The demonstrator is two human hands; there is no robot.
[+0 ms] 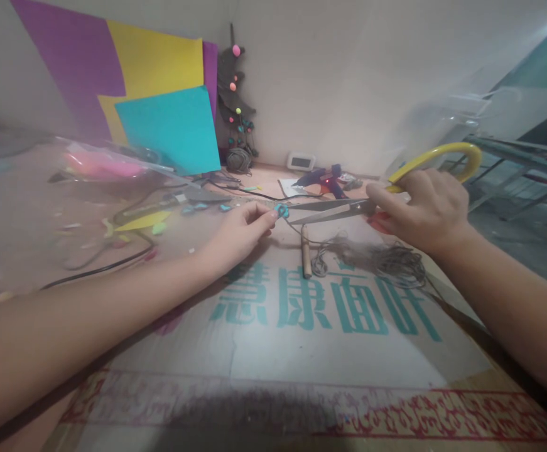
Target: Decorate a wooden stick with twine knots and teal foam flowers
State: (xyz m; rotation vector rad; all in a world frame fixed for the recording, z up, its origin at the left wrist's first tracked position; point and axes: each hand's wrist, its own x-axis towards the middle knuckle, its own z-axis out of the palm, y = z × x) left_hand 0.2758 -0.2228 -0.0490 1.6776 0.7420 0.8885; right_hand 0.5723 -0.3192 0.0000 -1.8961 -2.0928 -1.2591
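Between the thumb and fingers of my left hand point(249, 227) is a small turquoise flower-like piece point(282, 211), with a thin cord trailing from it toward the right. My right hand point(426, 204) grips large scissors point(332, 210) with yellow handles. Their blades are parted and point left, the tips close to the turquoise piece. Whether the blades touch it I cannot tell. Below the blades a short wooden stick point(306, 252) lies beside a tangle of grey cord point(399, 265).
A dark glue gun point(332, 182) with a red light and a small white device point(301, 162) are at the back. Coloured sheets point(169, 132) lean on the wall. A black cable point(98, 271) and a bag with pink material point(106, 164) are on the left.
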